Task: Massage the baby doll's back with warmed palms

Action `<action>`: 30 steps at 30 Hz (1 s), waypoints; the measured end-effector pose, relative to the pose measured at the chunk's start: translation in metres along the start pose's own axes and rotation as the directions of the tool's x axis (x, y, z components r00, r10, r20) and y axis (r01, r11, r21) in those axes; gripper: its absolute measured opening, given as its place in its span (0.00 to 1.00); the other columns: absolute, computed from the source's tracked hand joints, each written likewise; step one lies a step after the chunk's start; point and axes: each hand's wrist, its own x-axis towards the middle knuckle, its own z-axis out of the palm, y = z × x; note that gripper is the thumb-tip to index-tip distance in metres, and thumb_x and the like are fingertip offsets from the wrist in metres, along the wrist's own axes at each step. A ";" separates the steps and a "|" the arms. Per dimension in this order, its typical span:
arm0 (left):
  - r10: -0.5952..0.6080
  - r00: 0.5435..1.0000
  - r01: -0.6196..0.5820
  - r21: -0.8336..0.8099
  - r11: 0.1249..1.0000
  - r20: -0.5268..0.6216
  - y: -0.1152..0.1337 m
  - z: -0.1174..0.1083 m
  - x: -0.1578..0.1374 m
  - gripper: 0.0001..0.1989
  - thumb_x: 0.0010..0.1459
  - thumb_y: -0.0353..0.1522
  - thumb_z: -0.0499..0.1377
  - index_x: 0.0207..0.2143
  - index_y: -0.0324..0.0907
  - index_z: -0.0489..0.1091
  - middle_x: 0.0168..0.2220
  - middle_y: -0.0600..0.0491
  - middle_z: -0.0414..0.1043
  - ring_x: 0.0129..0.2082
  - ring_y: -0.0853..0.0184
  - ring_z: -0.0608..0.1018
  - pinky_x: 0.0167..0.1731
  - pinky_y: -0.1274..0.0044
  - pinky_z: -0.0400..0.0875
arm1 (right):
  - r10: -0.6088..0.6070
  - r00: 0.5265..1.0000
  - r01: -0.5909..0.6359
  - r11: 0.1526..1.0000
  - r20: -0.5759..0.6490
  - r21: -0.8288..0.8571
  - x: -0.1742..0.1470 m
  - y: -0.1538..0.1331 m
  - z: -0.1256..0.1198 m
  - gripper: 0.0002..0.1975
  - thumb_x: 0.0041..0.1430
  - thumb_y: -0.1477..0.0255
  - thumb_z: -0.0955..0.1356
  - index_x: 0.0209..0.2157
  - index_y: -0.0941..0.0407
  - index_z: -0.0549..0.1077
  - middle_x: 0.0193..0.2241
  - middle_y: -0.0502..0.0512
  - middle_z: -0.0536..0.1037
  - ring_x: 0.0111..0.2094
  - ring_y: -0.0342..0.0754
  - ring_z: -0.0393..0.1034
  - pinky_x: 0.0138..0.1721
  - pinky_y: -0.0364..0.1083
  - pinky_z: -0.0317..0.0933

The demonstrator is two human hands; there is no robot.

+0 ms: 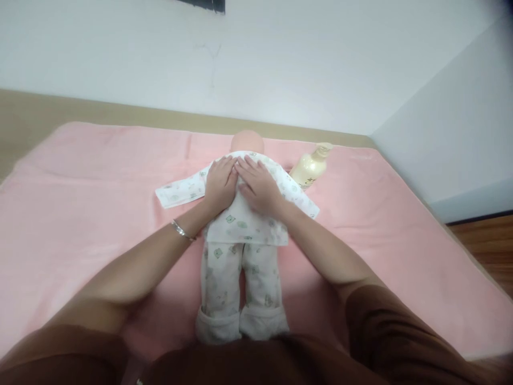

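Observation:
A baby doll (pixel 240 251) in white printed pyjamas lies on a pink blanket (pixel 80 203), its bald head (pixel 247 142) toward the wall and its legs toward me. My left hand (pixel 220 182) rests flat on the left of the doll's upper torso, fingers together. My right hand (pixel 259 184) lies flat beside it on the right of the torso. The fingertips of both hands meet near the doll's collar. Neither hand grips anything. A thin bracelet (pixel 182 231) circles my left wrist.
A cream pump bottle (pixel 309 167) lies on the blanket just right of the doll's shoulder. The blanket covers a bed set against a white wall and into a corner. Wooden floor (pixel 484 246) shows at the right.

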 end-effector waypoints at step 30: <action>0.029 1.000 -0.029 0.007 1.000 0.006 -0.007 0.003 0.001 0.26 0.68 0.36 0.43 0.62 0.39 0.66 0.66 0.46 0.67 0.69 0.59 0.65 0.73 0.59 0.52 | -0.079 0.991 0.074 0.996 -0.106 -0.052 -0.032 -0.049 0.014 0.30 0.67 0.71 0.58 0.69 0.60 0.60 0.71 0.63 0.58 0.74 0.57 0.47 0.76 0.63 0.40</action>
